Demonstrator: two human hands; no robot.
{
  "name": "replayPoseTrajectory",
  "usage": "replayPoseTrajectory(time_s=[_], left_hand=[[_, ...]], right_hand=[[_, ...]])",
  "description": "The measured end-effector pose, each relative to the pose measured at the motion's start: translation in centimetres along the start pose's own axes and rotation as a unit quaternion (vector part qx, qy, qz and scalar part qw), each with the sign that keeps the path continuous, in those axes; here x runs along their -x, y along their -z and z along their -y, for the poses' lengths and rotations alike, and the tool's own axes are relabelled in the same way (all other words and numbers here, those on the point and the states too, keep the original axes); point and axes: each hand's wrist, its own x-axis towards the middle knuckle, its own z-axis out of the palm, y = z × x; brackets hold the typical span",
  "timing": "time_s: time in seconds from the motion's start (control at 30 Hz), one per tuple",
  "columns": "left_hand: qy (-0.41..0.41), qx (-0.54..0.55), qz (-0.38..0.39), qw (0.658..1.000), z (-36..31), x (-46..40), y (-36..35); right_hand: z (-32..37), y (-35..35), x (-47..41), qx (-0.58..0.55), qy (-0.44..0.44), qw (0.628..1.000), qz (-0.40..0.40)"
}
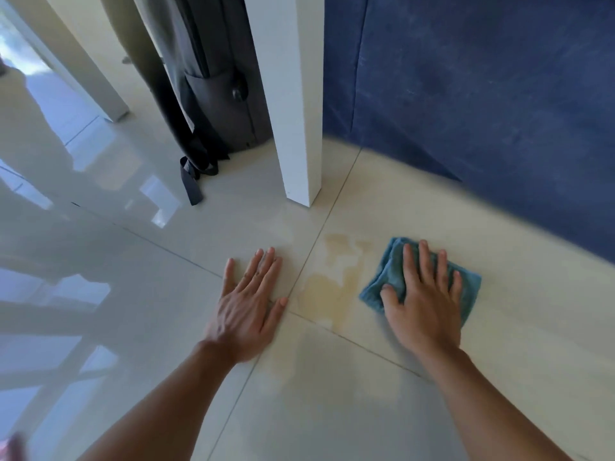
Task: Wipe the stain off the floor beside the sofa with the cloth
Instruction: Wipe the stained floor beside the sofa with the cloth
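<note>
A pale yellow-brown stain (327,284) spreads over the glossy cream floor tiles, near where the grout lines cross. To its right lies a folded blue cloth (387,272), and my right hand (422,301) presses flat on top of it with fingers spread. My left hand (249,301) rests flat on the bare tile left of the stain, fingers apart, holding nothing. The dark blue sofa (482,94) fills the upper right, its base curving along the floor just beyond the cloth.
A white table leg (296,111) stands on the floor just behind the stain. A dark grey backpack (213,94) with hanging straps leans behind that leg. Another white leg (96,84) is at the far left. Shiny tiles reflect a window on the left.
</note>
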Motion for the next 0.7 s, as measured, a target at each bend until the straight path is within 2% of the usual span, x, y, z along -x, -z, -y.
replayPoseTrajectory(time_s=[0.17,0.27,0.33,0.4,0.47,0.57,0.63,0.7], left_hand=[[-0.003,0.003,-0.005,1.000,0.0,0.4,0.2],[-0.010,0.020,-0.019,1.000,-0.1,0.3,0.4],[-0.013,0.030,-0.030,0.999,-0.1,0.2,0.5],[-0.016,0.032,-0.027,0.999,0.0,0.2,0.7],[-0.015,0.037,-0.028,0.999,0.2,0.2,0.6],[-0.010,0.038,-0.032,0.999,0.2,0.1,0.4],[-0.008,0.043,-0.037,0.998,0.3,0.2,0.4],[0.005,0.052,-0.042,0.998,0.4,0.2,0.5]], right_hand=[[3.8,1.9,-6.5,0.007,0.116,0.992,0.055],[6.6,1.5,-6.3,0.002,0.255,0.963,0.085],[5.4,1.4,-5.1,0.005,0.318,0.942,0.103],[2.8,1.5,-5.1,0.014,0.309,0.947,0.091],[1.3,1.8,-6.3,0.028,0.243,0.968,0.063],[4.3,1.5,-8.2,0.019,0.186,0.981,0.056],[7.2,0.9,-6.7,-0.002,0.205,0.977,0.058],[7.5,0.4,-3.8,-0.001,0.265,0.962,0.069]])
